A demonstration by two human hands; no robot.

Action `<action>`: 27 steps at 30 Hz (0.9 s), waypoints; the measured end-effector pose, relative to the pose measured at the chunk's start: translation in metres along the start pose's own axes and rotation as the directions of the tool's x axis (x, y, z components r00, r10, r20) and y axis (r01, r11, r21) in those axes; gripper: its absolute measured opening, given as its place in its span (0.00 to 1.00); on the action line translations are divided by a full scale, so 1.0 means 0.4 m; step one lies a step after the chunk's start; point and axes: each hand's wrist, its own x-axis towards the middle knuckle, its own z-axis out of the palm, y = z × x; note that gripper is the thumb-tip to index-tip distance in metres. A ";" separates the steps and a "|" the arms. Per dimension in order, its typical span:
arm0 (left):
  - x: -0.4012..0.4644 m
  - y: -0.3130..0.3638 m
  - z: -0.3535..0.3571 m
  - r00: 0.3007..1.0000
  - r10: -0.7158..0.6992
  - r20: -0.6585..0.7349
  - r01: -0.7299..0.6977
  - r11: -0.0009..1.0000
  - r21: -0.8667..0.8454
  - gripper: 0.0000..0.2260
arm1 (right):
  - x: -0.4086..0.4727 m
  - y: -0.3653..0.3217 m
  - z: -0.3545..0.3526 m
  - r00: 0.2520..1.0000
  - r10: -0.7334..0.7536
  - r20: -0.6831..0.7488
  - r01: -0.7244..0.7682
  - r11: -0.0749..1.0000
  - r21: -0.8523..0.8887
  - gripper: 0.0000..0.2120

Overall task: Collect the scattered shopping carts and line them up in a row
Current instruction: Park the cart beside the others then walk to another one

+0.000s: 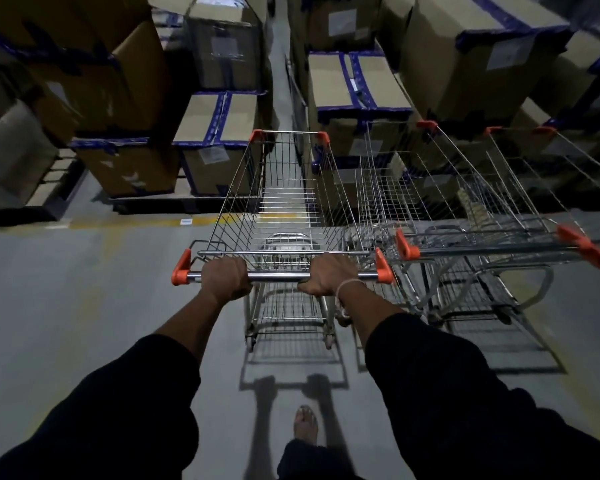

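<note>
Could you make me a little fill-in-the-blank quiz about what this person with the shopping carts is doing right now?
1. Both the left hand and the right hand grip the cart's metal ____.
2. The plastic caps at the corners of the held cart are coloured ____.
3. The parked carts stand to the held cart's ____ side.
4. The stacked cardboard boxes ahead are sealed with ____ tape.

Missing words: handlebar; orange; right; blue
</note>
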 end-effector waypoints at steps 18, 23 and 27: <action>0.232 0.024 -0.017 0.999 0.031 0.041 -0.029 0.998 -0.053 0.10 | 0.194 0.102 -0.064 0.999 0.030 0.010 -0.030 0.999 -0.029 0.27; 0.209 0.030 -0.020 0.996 0.076 0.036 -0.075 0.997 -0.026 0.13 | 0.173 0.103 -0.057 0.999 0.039 0.012 -0.038 0.999 -0.038 0.27; 0.182 0.047 -0.014 0.996 0.072 0.050 -0.071 0.997 -0.020 0.13 | 0.155 0.111 -0.042 0.998 0.052 0.034 -0.050 0.997 -0.055 0.28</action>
